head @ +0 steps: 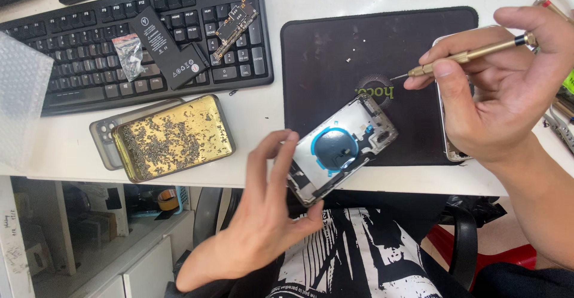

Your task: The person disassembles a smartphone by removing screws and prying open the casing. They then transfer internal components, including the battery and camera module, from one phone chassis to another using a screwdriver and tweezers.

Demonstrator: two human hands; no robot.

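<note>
The opened silver phone rear housing with a blue ring at its centre (342, 148) lay tilted across the near edge of the black rectangular work mat (335, 53), its lower corner jutting past the white surface (269, 148). My left hand (263, 214) had its grip on that lower end, fingertips at the upper side and thumb under the corner, pinching the housing steady. My right hand (508, 89) was clenched around the slim brass-coloured precision screwdriver (472, 54), held like a pen, tip pointing toward the housing but hanging above the mat, apart from it.

I judged the step to be fastener work on the housing, with the driver between screws. The next move would call for bringing the tip down onto a small screw head while the left grip kept the frame from rocking.

The left wrist was bent up from below, the right forearm came in from the far side. Beyond the left grip sat a shallow gold-coloured metal tin of tiny dark screws (173, 138), and farther off a black keyboard (137, 35) carrying a black battery pack (167, 48) and a narrow circuit board (235, 26).
</note>
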